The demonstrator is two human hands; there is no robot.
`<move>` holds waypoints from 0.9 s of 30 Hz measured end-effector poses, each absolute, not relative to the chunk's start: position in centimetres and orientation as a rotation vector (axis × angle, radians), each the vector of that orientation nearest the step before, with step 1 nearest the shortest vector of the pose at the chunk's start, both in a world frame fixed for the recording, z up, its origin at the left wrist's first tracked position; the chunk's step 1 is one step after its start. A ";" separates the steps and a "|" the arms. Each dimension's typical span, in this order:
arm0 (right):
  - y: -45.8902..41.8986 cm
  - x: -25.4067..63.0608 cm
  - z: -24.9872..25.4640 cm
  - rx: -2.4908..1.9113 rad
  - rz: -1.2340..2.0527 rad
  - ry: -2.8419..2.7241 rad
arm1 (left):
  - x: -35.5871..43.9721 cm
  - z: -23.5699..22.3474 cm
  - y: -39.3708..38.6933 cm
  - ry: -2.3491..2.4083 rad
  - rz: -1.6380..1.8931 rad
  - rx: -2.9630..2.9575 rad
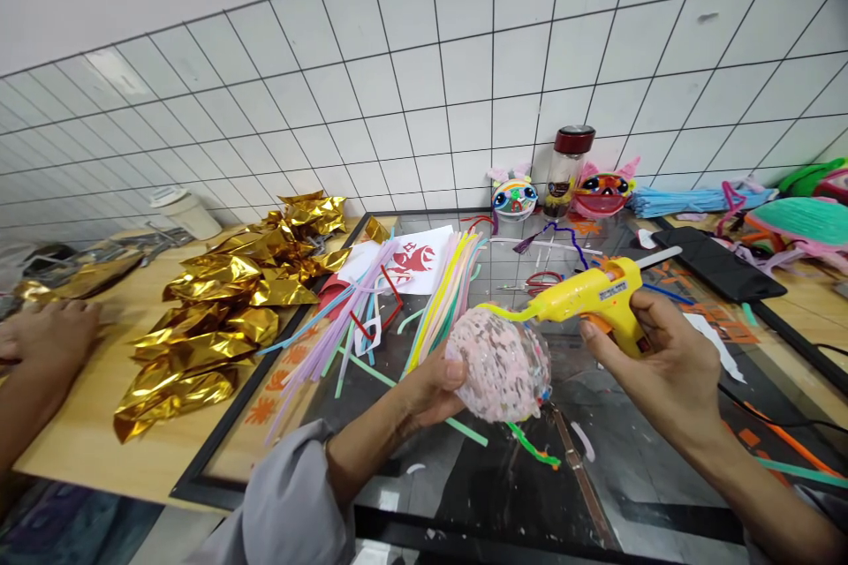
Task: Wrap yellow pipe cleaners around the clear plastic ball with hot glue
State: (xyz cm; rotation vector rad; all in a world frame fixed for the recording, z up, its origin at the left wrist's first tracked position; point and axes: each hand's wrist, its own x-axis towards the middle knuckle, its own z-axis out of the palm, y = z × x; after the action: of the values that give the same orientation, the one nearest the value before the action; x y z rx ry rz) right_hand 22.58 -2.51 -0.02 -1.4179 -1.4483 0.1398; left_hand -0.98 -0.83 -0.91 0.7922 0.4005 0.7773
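My left hand (434,388) is closed around the side of a rounded, see-through ball (500,366) patched with pale pink. In my right hand (669,362) is a yellow hot glue gun (583,293), its nozzle pointing left, with a white glue stick (661,258) poking out of its back. A yellow fuzzy strip (507,312) runs along the ball's top edge up to the nozzle; whether the nozzle touches it, I cannot tell. Below the ball, a green fuzzy strip (533,446) hangs or lies with orange at its end.
Bundled pipe cleaners (441,300) and crumpled gold foil (231,282) lie to the left. Behind stand decorated ball figures (514,199) and a lidded bottle (563,177). A black phone (722,265) lies right. Another person's hand (56,340) rests far left.
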 end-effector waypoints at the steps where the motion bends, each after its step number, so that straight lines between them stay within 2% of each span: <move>1: -2.5 22.6 -0.1 -1.418 0.148 -1.448 | -1.0 -0.9 -0.8 0.404 0.777 0.792; 27: -2.6 22.5 0.1 -1.399 0.258 -1.443 | -0.9 -1.1 -0.5 0.338 0.809 0.819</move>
State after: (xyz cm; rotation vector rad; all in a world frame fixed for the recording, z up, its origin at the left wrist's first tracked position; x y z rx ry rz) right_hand 22.50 -2.56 0.10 -1.3993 -1.4427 0.2576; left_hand -0.88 -0.47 -1.07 0.8188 0.3379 0.8093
